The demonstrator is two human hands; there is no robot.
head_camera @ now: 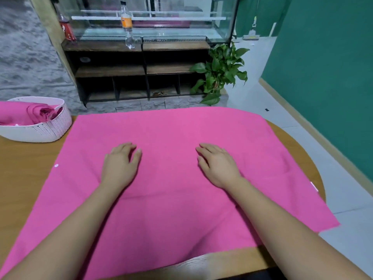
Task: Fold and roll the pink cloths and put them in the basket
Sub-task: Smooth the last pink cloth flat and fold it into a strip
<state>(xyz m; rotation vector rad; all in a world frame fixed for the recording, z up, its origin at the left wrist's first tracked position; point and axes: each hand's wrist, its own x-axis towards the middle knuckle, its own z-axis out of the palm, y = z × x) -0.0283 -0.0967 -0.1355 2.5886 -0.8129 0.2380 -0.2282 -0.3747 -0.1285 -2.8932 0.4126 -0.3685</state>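
A large bright pink square fabric cloth [171, 138] lies spread flat over most of a round light-brown wooden table [26, 158], its far edge reaching the table's twelve o'clock side and its corner at four o'clock running out past the rim. Faint crease lines cross the cloth, a small white dot [56, 165] sits at its nine o'clock edge, and a small white label [313, 186] shows at its three o'clock edge. Both bare forearms come in from six o'clock. The left hand [121, 164] lies palm down on the cloth just toward nine o'clock of its middle, fingers loosely extended and close together, holding nothing. The right hand [218, 166] lies palm down toward three o'clock of the middle, fingers likewise relaxed and flat on the fabric, gripping nothing; the two hands are well apart. At ten o'clock on the table stands a white oval perforated plastic basket [40, 130], just beside the cloth's far left corner, and inside it lies a rolled pink cloth [24, 116] with its spiral end facing three o'clock. Beyond the table, at twelve o'clock, a dark wooden shelf unit [111, 70] carries a glass display case [181, 27]; a clear plastic bottle with an orange label [126, 21] and a bottle with a red label [66, 27] stand on it. A leafy green potted plant [222, 71] sits at one o'clock, in front of a green wall [323, 77].
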